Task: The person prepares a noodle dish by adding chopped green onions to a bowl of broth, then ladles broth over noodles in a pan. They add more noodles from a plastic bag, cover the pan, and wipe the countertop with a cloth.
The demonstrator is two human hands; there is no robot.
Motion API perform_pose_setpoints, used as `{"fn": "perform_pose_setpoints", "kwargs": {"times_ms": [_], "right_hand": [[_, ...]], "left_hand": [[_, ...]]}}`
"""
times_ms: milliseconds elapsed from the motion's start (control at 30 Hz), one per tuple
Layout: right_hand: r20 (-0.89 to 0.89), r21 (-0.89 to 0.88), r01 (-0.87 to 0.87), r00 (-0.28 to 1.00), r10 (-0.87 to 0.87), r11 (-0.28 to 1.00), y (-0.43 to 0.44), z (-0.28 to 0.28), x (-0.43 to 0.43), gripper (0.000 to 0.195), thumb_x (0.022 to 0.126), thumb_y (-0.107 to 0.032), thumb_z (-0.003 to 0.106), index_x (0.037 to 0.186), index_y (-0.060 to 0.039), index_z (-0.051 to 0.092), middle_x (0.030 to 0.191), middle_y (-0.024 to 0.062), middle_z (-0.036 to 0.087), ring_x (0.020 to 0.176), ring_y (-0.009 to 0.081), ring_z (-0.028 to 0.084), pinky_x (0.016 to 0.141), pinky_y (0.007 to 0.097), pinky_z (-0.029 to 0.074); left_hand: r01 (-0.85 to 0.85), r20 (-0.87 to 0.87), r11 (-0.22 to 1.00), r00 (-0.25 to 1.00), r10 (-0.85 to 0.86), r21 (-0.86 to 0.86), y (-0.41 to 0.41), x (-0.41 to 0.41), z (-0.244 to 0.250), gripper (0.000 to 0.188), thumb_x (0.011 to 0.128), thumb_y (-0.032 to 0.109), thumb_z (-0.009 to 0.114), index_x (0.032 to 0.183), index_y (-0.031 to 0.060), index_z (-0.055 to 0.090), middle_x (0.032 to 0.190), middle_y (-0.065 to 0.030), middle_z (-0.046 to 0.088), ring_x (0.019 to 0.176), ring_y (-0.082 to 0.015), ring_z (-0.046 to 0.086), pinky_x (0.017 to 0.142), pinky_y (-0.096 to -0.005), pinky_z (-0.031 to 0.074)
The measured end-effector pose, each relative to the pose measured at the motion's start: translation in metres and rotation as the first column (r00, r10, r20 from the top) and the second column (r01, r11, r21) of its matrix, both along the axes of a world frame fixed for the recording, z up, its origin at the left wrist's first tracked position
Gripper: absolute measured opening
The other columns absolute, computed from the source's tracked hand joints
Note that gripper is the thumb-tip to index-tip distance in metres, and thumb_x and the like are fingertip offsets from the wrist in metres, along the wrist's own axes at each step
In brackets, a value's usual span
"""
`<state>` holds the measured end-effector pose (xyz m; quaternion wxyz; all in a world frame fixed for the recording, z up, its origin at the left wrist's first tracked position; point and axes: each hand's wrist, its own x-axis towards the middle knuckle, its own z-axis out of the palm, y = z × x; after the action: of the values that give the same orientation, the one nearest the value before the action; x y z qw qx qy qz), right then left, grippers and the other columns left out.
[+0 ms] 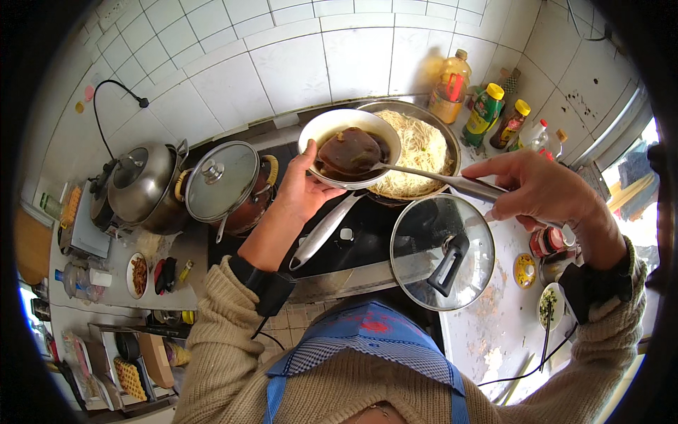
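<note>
My left hand (303, 193) holds a white bowl (318, 123) of dark brown sauce, thumb on its rim, above the stove and over the left edge of a frying pan (456, 151). In my right hand (535, 188) is the handle of a metal ladle (424, 174); its scoop lies in the bowl, full of sauce. Pale noodles (418, 140) are heaped in the pan, partly hidden by the bowl. The pan's metal handle (324, 230) points towards me. A glass lid (424, 228) with a black handle lies in front of the pan, at the stove's right edge.
Left on the stove stands a pot (249, 217) with a glass lid, beside a steel kettle (135, 185). An oil bottle (450, 87) and several sauce bottles (483, 116) line the back right. A bowl of chopped greens (545, 305) with chopsticks is on the right counter.
</note>
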<state>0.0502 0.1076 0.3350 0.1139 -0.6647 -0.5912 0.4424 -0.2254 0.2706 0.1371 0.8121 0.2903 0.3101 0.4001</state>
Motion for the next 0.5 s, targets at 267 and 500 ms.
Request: {"fn": "perform_pose_setpoints", "kwargs": {"times_ms": [267,500], "right_hand": [[-0.026,0.114,0.059,0.998,-0.056,0.992,0.0,0.011,0.021,0.061,0.068,0.004,0.062,0.129,0.0061,0.055,0.06,0.0079,0.062,0.038,0.0087,0.052,0.036,0.0216,0.041],[0.026,0.16,0.1,0.994,-0.105,0.982,0.007,0.003,0.049,0.063,0.067,0.001,0.064,0.129,0.0046,0.055,0.057,0.0057,0.059,0.037,0.0083,0.051,0.034,0.0222,0.04]], "left_hand": [[-0.082,-0.022,0.996,0.996,0.082,-0.017,0.01,-0.025,-0.004,0.068,0.096,0.05,0.049,0.146,0.0076,0.03,0.146,-0.0189,0.038,0.133,-0.0392,0.038,0.108,-0.064,0.028],[-0.186,-0.109,0.983,0.977,0.185,0.003,-0.001,-0.031,0.005,0.069,0.096,0.052,0.048,0.144,0.0062,0.031,0.144,-0.0199,0.039,0.132,-0.0399,0.04,0.107,-0.0634,0.03]]}}
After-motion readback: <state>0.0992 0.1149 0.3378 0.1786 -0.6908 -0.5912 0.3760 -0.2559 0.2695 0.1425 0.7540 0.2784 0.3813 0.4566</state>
